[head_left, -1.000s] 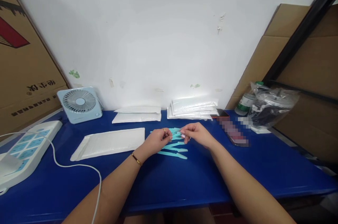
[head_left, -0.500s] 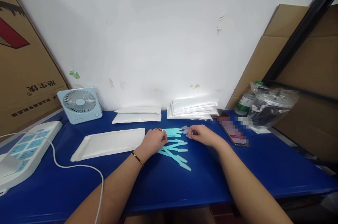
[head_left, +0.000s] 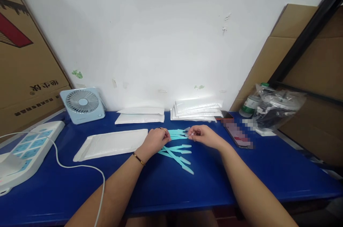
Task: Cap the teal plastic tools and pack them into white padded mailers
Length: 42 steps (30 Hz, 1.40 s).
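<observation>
Several thin turquoise sticks with pale, clear-looking tips (head_left: 175,157) lie fanned out on the blue table (head_left: 209,191). More turquoise sticks (head_left: 177,133) lie side by side between my hands. My left hand (head_left: 157,139), with a ring and a bracelet, has its fingers pinched at the left ends of these sticks. At their right ends my right hand (head_left: 202,136) is pinched beside small clear pieces (head_left: 187,130); what exactly its fingertips hold is too small to tell. A white padded envelope (head_left: 112,144) lies left of my left hand.
White envelopes (head_left: 140,115) and a taller envelope stack (head_left: 197,110) lie by the wall. A blue fan (head_left: 82,105), a power strip (head_left: 34,152) and a white cable (head_left: 77,165) are on the left. A phone (head_left: 238,133), a bottle (head_left: 249,105) and a plastic bag (head_left: 278,109) sit right.
My right hand has moved slightly left, to the right ends of the upper sticks. One stick from the upper group now lies closer to the others there. My left hand stays almost in place.
</observation>
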Each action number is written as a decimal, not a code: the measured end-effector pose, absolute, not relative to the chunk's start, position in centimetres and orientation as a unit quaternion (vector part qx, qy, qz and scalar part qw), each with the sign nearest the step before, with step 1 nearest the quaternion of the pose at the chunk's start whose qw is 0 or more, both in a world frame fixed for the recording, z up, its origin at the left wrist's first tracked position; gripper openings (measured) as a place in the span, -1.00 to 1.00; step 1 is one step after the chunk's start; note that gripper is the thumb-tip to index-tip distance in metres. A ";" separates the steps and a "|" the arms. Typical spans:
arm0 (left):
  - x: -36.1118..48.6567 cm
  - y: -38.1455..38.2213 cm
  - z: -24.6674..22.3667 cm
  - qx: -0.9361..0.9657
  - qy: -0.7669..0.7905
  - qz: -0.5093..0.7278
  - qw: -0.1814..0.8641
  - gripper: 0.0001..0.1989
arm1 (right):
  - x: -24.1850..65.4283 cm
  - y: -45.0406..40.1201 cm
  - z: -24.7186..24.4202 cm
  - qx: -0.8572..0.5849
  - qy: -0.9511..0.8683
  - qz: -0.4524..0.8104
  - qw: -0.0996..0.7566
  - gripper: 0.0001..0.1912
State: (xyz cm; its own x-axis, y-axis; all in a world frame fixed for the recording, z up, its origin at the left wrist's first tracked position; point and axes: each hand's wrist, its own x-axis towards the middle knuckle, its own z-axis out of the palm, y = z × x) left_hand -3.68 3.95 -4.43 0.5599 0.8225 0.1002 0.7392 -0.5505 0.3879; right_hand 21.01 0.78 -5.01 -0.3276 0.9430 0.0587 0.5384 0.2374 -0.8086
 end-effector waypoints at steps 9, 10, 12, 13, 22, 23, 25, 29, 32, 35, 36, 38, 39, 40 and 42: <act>-3.8 4.2 -4.6 0.871 0.443 0.143 0.158 -0.89 | 21.2 0.5 -4.4 -0.514 -0.743 0.320 0.286 -0.78; -3.9 4.3 -4.6 0.869 0.445 0.146 0.161 -0.88 | 21.2 0.5 -4.3 -0.517 -0.741 0.317 0.289 -0.78; -3.9 4.3 -4.5 0.866 0.447 0.149 0.168 -0.87 | 21.1 0.4 -4.2 -0.518 -0.740 0.317 0.290 -0.77; -3.9 4.3 -4.5 0.866 0.445 0.150 0.172 -0.87 | 20.9 0.4 -4.2 -0.515 -0.740 0.322 0.289 -0.77; -3.6 3.2 -4.4 0.889 0.382 0.114 0.224 -0.79 | 20.8 0.2 -4.3 -0.487 -0.766 0.361 0.212 -0.78; -3.7 3.4 -4.5 0.891 0.385 0.120 0.209 -0.79 | 21.4 0.3 -4.3 -0.500 -0.765 0.342 0.218 -0.79; -3.8 3.9 -4.8 0.892 0.402 0.142 0.152 -0.81 | 22.7 0.8 -4.4 -0.549 -0.754 0.265 0.244 -0.84; -3.8 5.2 -5.8 0.885 0.438 0.143 0.061 -0.79 | 24.1 1.8 -5.4 -0.611 -0.747 0.131 0.227 -0.80; -3.6 5.7 -6.3 0.882 0.452 0.122 0.054 -0.84 | 23.9 2.2 -6.3 -0.607 -0.763 0.103 0.196 -0.78; -3.5 5.8 -6.4 0.877 0.460 0.124 0.063 -0.86 | 23.6 2.5 -7.0 -0.624 -0.756 0.089 0.177 -0.85; -3.5 5.8 -6.4 0.876 0.462 0.125 0.067 -0.86 | 23.7 2.6 -7.1 -0.635 -0.747 0.090 0.173 -0.89; -3.5 5.8 -6.4 0.873 0.465 0.127 0.077 -0.87 | 24.1 2.7 -7.4 -0.659 -0.727 0.101 0.166 -0.94; -3.5 5.8 -6.3 0.872 0.465 0.128 0.079 -0.88 | 24.4 2.7 -7.4 -0.671 -0.716 0.107 0.162 -0.93; -3.5 5.8 -6.2 0.872 0.465 0.130 0.081 -0.88 | 24.7 2.7 -7.4 -0.682 -0.705 0.113 0.159 -0.92; -3.6 5.7 -6.0 0.870 0.466 0.135 0.087 -0.89 | 25.1 2.6 -7.1 -0.700 -0.686 0.120 0.158 -0.91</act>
